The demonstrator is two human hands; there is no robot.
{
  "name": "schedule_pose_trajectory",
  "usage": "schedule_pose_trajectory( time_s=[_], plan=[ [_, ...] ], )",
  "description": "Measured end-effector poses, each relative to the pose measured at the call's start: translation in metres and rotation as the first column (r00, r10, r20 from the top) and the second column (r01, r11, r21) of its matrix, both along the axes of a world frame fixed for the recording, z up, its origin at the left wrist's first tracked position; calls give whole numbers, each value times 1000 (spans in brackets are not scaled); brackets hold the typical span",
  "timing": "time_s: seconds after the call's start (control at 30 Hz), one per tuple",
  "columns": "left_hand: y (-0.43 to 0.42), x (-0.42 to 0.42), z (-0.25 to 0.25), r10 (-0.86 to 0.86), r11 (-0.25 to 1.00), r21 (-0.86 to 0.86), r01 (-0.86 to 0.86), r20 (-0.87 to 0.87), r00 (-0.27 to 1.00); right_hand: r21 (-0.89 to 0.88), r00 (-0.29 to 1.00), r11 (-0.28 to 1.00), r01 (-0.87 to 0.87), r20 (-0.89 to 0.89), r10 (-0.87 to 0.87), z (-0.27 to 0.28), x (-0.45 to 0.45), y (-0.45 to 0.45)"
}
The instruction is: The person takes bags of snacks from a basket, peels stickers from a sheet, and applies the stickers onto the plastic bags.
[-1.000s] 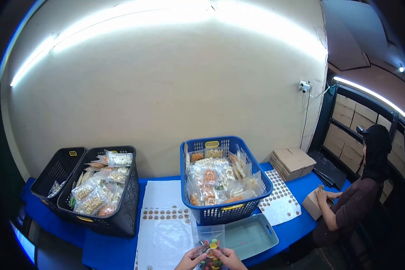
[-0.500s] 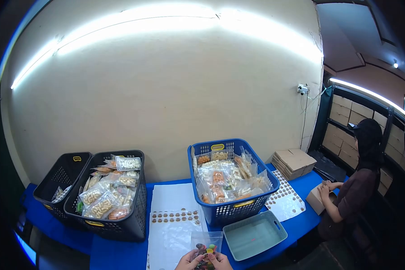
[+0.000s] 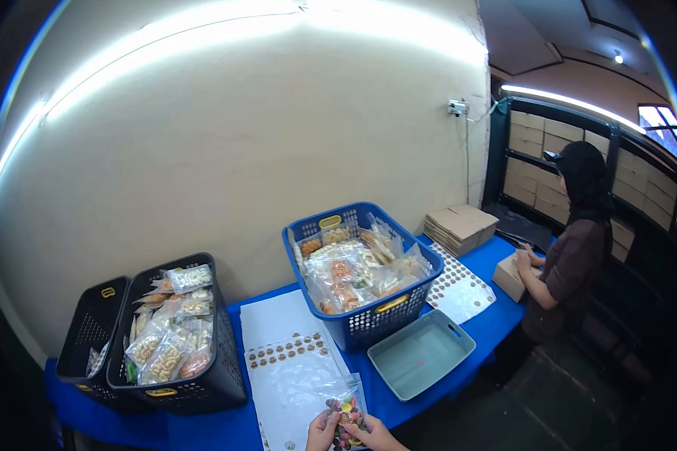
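Both my hands grip a clear zip bag (image 3: 350, 397) of small colourful pieces, dark, yellow, pink and green, low in the view. My left hand (image 3: 323, 432) pinches the bag's left side, and my right hand (image 3: 374, 434) closes on its right side with the thumb on the front. A small round brown sticker seems to sit on the bag between the thumbs. Beneath and behind the bag lies a white sheet of round brown stickers (image 3: 289, 368). Right of my hands is a grey-green tray (image 3: 421, 353).
A blue basket (image 3: 384, 319) full of snack bags stands behind the tray. Two black baskets (image 3: 229, 361) are at left, one heaped with bags. Flattened cartons (image 3: 462, 225) and another sticker sheet (image 3: 466, 289) lie at right. A co-worker (image 3: 572, 255) handles a cardboard box (image 3: 510, 278).
My view has turned right and tilted, so the baskets and co-worker sit further left. Both hands still hold the bag, and more of it shows now.
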State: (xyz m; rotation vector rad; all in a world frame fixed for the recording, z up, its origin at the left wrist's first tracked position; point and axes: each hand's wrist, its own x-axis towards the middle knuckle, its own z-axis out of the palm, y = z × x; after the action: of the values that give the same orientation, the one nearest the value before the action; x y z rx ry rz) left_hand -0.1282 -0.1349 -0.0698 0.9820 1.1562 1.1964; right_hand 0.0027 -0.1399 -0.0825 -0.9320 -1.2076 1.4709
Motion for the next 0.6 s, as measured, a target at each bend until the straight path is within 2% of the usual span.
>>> schedule_pose_trajectory(
  time_s=[0.07,0.1,0.13,0.2,0.3,0.37,0.4,0.47,0.53,0.6],
  plan=[
    [2,-4,-1,-1,999,46,3,-50,999,35,999,999,26,24,-27,10,2,-7],
    [6,-5,9,70,992,114,-59,-93,993,5,1000,1000,-9,-9,9,16,4,-10],
    [9,-8,17,135,986,109,-127,-65,989,-80,997,996,-38,-66,33,26,5,-16],
    [17,-12,27,75,978,200,-64,-51,996,-238,980,965,-109,-189,64,47,4,-27],
    [16,-12,26,77,977,205,-60,-76,994,-115,989,993,-10,-149,-7,5,-5,-25],
    [14,-17,25,104,973,223,-52,-225,969,11,999,999,41,-17,-41,-8,10,-20],
    [11,-19,25,119,972,229,-50,-298,947,74,997,996,56,48,-60,3,19,-20],
    [1,-19,27,139,968,249,-25,-449,883,161,946,983,85,297,-131,33,40,-19],
    [-11,-16,30,178,953,303,19,-607,775,110,843,983,-146,533,66,45,57,-13],
    [-16,-19,28,138,947,301,108,-688,712,95,828,953,-287,525,197,56,56,-16]
  ],
)
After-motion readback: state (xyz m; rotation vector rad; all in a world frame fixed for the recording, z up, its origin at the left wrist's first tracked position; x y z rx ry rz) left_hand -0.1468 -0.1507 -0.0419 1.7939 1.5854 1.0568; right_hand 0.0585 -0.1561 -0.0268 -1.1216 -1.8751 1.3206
